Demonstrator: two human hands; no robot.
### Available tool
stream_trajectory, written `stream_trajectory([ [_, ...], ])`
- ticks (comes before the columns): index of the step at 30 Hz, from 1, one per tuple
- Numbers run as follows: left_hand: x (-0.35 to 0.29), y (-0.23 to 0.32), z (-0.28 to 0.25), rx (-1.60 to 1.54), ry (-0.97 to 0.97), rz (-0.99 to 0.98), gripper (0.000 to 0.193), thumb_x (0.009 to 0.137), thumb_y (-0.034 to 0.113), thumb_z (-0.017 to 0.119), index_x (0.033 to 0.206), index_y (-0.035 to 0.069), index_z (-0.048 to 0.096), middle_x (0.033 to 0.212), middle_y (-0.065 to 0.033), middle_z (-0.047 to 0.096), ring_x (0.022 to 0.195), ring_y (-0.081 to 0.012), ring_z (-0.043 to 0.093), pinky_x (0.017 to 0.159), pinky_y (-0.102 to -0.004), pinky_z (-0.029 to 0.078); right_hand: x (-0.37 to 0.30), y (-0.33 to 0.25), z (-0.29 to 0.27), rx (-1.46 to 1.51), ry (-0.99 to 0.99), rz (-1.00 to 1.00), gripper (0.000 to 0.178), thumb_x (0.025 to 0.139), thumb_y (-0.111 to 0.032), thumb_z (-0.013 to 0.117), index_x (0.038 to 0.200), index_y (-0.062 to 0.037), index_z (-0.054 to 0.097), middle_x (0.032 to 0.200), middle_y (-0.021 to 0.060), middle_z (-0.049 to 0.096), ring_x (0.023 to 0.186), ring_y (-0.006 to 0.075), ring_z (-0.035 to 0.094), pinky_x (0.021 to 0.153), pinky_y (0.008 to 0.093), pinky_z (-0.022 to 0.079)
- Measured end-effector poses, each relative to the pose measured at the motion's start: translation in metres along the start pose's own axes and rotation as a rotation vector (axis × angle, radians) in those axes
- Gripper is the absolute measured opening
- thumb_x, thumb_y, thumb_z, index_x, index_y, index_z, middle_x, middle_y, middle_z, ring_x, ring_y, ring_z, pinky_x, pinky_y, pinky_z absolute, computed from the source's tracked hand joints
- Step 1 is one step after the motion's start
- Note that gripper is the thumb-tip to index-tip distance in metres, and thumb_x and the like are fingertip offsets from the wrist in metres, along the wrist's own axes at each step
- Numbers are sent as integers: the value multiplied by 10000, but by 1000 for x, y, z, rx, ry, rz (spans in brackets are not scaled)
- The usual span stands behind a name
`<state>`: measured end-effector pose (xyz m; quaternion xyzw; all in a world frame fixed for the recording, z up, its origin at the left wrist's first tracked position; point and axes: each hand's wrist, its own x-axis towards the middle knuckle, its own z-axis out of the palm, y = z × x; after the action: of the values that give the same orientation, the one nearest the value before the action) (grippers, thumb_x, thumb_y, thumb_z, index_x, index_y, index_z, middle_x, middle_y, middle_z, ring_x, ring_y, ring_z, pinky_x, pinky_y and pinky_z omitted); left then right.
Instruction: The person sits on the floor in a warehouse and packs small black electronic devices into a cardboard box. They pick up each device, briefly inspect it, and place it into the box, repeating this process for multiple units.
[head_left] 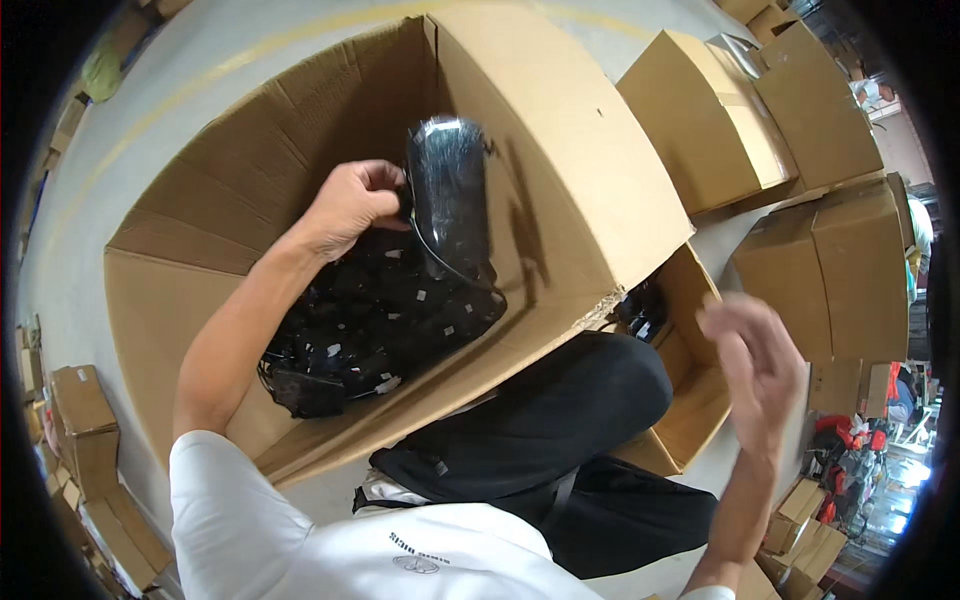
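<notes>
Inside the large cardboard box (560, 110), my left hand (358, 208) pinches the edge of a glossy black curved plastic piece (448, 190). The piece stands upright near the box's right wall, and a thin black cord runs down from it. Below lies a pile of black parts (400, 300) with small pale labels; their exact kind cannot be made out. My right hand (755, 365) is raised beside the smaller open carton (695, 405), its fingers bent and smeared by motion. No object shows in it.
More black pieces (643, 308) lie in the smaller carton. Large cardboard boxes (700, 120) stand at the right and far right, and stacked cartons (85, 410) line the left. My black-clad legs (540, 410) are between the big box and me. Red items (845, 445) sit at the far right.
</notes>
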<state>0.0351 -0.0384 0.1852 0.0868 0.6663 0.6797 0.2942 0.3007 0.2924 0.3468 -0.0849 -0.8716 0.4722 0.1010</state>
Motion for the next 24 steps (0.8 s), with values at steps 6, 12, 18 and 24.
stream_trajectory([
  [6,-28,70,82,-282,-246,199,192,885,-26,675,1071,-17,631,986,-101,691,902,-205,705,819,-385,638,68,-19,95,485,-188,-77,810,855,-302,830,1429,113,436,1303,210,614,1165,237,615,1044,364,479],
  [12,35,-79,59,207,-306,-200,394,997,354,669,1133,-15,693,1032,-129,736,939,-257,732,788,-379,600,38,-23,54,453,135,74,473,929,-146,724,1310,84,565,1141,133,699,976,170,684,877,310,558],
  [18,40,-263,93,948,-213,-445,972,772,644,780,1316,-130,555,1306,-312,607,1207,-383,620,1005,-454,515,-6,-18,-39,375,409,20,491,1016,-173,611,1431,47,467,1230,149,652,1055,197,669,913,343,549],
  [24,39,-228,71,466,67,-168,338,743,219,858,908,-38,713,835,-139,719,749,-256,708,644,-368,582,-46,-19,-89,-52,358,-28,850,793,-253,856,1446,92,435,1290,139,608,1175,215,604,1050,324,450],
])
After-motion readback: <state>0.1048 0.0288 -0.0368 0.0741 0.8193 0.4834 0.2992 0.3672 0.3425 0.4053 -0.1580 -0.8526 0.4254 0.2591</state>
